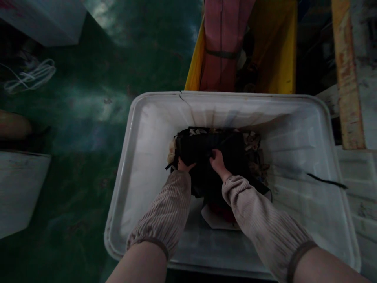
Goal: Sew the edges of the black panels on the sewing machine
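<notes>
Both of my hands reach down into a large white plastic bin [138,157], over a dark black item [203,145] that looks like fabric. My left hand [184,166] rests on the left part of it, thumb and fingers apart. Further right, my right hand [217,160] pinches a bit of the black material between thumb and fingers. Small brown and white scraps [253,141] show around the item. A white piece with a red patch [215,220] lies below it on the bin's floor.
Behind the bin stands a yellow container [287,59] holding a pink strapped bundle [220,43]. A black strip [326,181] hangs on the bin's right wall. White boxes [20,188] and coiled white cord [33,76] are at left on the green floor.
</notes>
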`<state>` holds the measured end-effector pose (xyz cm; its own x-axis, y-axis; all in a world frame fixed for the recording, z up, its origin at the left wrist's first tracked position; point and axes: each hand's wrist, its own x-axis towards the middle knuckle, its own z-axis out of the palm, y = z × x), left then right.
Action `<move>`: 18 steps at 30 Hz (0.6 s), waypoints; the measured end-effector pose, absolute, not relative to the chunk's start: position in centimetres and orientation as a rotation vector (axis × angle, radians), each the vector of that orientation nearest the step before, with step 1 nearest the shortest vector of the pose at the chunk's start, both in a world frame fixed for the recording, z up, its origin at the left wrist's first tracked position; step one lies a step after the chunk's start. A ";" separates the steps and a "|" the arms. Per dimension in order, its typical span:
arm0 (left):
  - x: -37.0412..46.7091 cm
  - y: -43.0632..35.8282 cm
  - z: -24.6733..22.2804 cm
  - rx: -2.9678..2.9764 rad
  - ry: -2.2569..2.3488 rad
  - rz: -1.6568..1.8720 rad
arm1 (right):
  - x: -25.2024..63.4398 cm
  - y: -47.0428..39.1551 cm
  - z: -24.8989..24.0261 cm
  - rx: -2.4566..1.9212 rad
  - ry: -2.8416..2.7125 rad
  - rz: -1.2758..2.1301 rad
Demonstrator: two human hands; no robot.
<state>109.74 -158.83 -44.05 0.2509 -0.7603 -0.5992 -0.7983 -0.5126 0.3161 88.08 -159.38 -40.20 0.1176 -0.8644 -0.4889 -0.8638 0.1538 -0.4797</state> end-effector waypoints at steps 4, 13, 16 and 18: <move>109.6 -158.5 -45.5 -2.524 1.543 1.109 | 88.5 -160.6 -40.4 -1.730 1.687 -0.010; 114.4 -158.5 -46.2 -2.716 1.632 1.247 | 85.0 -157.9 -42.3 -1.464 1.768 0.164; 115.0 -158.1 -46.3 -2.862 1.535 1.204 | 86.0 -159.8 -43.1 -1.322 1.836 0.048; 114.7 -158.0 -46.3 -2.933 1.468 1.162 | 86.7 -161.1 -43.6 -1.223 1.852 -0.035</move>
<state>114.73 -158.04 -46.35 0.4372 -0.8020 -0.4069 -0.5802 -0.5973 0.5538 86.74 -161.06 -43.59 -0.1174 -0.7501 -0.6509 -0.7251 0.5126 -0.4599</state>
